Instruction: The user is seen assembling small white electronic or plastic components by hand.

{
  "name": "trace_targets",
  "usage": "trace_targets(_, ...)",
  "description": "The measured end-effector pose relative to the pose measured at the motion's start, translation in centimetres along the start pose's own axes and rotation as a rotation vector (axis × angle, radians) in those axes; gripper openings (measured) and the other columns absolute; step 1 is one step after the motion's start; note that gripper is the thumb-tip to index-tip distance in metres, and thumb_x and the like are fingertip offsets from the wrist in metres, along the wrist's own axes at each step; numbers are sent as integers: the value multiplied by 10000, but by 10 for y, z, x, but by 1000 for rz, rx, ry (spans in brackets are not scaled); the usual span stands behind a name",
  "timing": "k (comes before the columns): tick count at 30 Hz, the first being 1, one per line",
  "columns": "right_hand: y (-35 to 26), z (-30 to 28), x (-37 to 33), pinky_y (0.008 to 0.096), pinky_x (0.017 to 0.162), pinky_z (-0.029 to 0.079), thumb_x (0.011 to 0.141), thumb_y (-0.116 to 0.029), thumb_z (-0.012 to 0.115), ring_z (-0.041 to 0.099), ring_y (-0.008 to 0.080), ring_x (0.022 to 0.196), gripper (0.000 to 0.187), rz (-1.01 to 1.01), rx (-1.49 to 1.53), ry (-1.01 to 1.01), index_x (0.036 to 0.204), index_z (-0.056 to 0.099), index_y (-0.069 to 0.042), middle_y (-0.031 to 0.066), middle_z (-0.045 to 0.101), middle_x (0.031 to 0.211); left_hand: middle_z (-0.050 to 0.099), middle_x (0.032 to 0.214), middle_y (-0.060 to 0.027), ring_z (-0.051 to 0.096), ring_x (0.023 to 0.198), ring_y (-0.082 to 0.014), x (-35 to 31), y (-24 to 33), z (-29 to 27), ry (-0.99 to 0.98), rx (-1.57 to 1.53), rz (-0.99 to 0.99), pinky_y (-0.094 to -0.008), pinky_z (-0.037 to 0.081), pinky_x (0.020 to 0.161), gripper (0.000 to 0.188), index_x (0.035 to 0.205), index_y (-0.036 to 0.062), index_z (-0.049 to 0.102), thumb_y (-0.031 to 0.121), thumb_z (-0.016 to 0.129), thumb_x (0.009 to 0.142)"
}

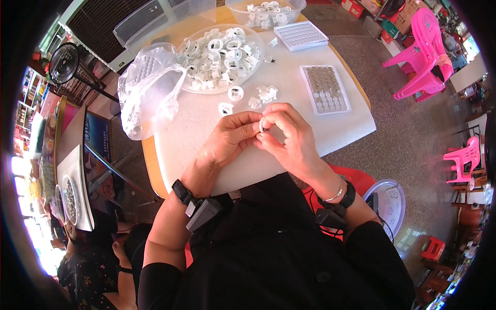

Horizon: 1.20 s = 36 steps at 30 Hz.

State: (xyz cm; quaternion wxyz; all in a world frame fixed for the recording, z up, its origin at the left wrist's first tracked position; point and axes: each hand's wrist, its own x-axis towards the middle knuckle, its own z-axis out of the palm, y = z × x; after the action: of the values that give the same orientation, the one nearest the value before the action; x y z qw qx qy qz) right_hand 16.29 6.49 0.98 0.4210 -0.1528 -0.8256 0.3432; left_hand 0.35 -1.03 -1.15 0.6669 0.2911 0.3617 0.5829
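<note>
Close together over the near part of the white-covered table (pixel 191 155), both hands pinch a small round white plastic part (pixel 262 125). My left hand (pixel 231 135) grips it from the left with thumb and fingertips. My right hand (pixel 290 135) has its index finger curled over it and the thumb below. Fingers cover most of the part. Just beyond lie a few loose white plastic parts (pixel 266 93) and a white ring-shaped part (pixel 235 93). To the right is a clear tray (pixel 346 106) of small round discs, some grey and some pale.
A wide clear bowl (pixel 261 47) heaped with white parts stands beyond, with a crumpled plastic bag (pixel 150 90) left of it. Farther back are stacked white trays (pixel 301 36) and another tub (pixel 297 11). Another person's arm (pixel 126 289) shows lower left; a basket (pixel 395 199) stands right.
</note>
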Motion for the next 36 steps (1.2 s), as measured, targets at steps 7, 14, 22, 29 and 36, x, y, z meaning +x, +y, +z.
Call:
trace_targets(7, -11, -18, 8, 342, 653, 504, 811, -16, 578, 626, 267, 731, 68, 245, 185, -100, 879, 568, -20, 113, 608, 821, 634, 964, -107, 627, 836, -171, -2, 6, 3, 8, 13, -48, -294, 529, 760, 297, 1132, -63, 560, 152, 558, 927)
trace_targets(14, -7, -17, 7, 344, 658, 514, 822, -28, 564, 634, 267, 738, 64, 140, 42, -117, 885, 570, -17, 119, 620, 837, 635, 945, -108, 627, 829, -173, -2, 7, 4, 13, 37, -44, -290, 530, 751, 276, 1103, -62, 567, 149, 563, 925)
trace_targets(22, 0, -10, 4, 354, 623, 520, 778, 3, 605, 631, 302, 732, 161, 14, -39, -49, 932, 565, -16, 139, 627, 880, 631, 917, -104, 630, 805, -176, -1, 5, 5, 34, 32, -43, -293, 529, 742, 233, 1076, -46, 573, 126, 567, 919)
trace_targets(29, 3, -9, 4, 356, 623, 520, 787, -5, 606, 631, 308, 732, 163, -10, -65, -57, 945, 565, -11, 146, 624, 892, 634, 912, -102, 629, 807, -182, -2, 5, 7, 47, 48, -20, -298, 524, 733, 223, 1068, -31, 580, 127, 573, 911)
trace_targets(36, -6, -9, 0, 359, 639, 515, 805, -21, 604, 626, 306, 746, 150, 83, 55, -3, 952, 581, -5, 137, 611, 941, 635, 937, -111, 630, 821, -186, -3, 8, 7, 43, 27, -35, -297, 531, 730, 243, 1073, -33, 581, 143, 580, 905)
